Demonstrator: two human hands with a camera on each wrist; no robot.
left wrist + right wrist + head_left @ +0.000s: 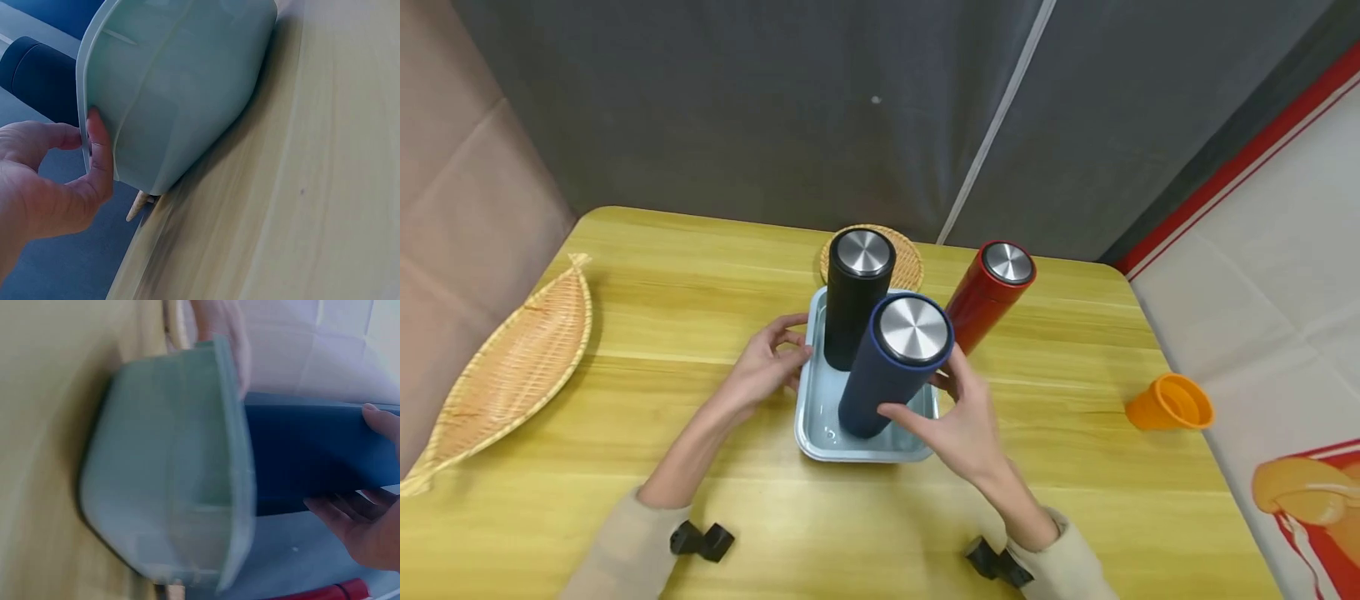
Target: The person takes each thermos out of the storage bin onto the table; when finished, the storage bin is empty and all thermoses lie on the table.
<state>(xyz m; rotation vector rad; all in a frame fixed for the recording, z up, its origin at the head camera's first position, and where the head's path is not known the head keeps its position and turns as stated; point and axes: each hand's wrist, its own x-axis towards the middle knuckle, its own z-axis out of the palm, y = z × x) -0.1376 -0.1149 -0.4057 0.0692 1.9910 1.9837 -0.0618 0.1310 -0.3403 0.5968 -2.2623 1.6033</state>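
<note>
A pale blue-green plastic tub [865, 455] stands on the wooden table, with a black thermos [852, 321] upright inside it. My left hand [766, 362] pinches the tub's left rim between thumb and fingers; the left wrist view shows the grip on the rim [83, 81] closely. In my right hand [961, 425] I hold a dark blue thermos [880, 387] by its side, leaning slightly, its base within the tub's outline. Its steel-topped lid [913, 327] faces up. To the right, behind the tub, is a red thermos [977, 304], partly hidden by the blue one.
A round woven mat [912, 265] lies behind the tub near the table's back edge. On the left is a leaf-shaped wicker basket [523, 367]. An orange cup [1150, 407] is at the table's right edge. A dark grey curtain [737, 108] hangs behind the table.
</note>
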